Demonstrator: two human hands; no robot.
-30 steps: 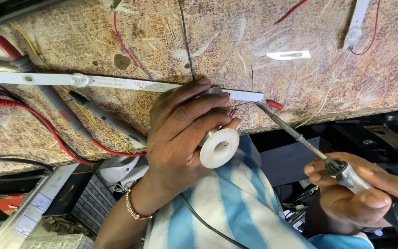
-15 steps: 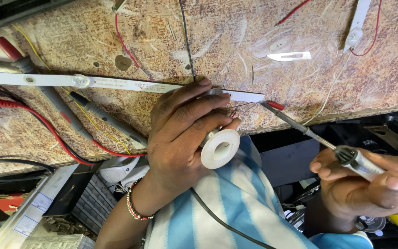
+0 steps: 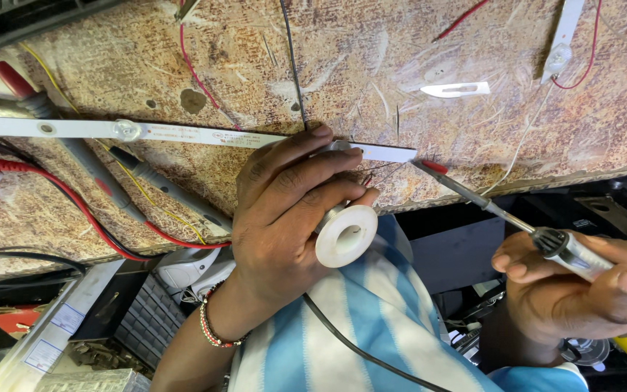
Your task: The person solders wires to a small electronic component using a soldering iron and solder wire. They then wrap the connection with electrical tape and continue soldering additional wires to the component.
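Note:
My left hand holds a white solder spool and presses its fingertips on a long white LED strip that lies across a worn board. A thin wire runs from the spool toward the strip's right end. My right hand grips a soldering iron by its handle. The iron's tip touches the strip's right end beside a small red wire end.
Multimeter probes with red and black leads lie on the board's left part. A small white blade-shaped piece and a second LED strip with red wire lie at the upper right. Boxes and clutter sit below the board's edge.
My right hand has shifted slightly, and the soldering iron's tip has stayed at the strip's right end. The left hand has kept still on the strip with the spool.

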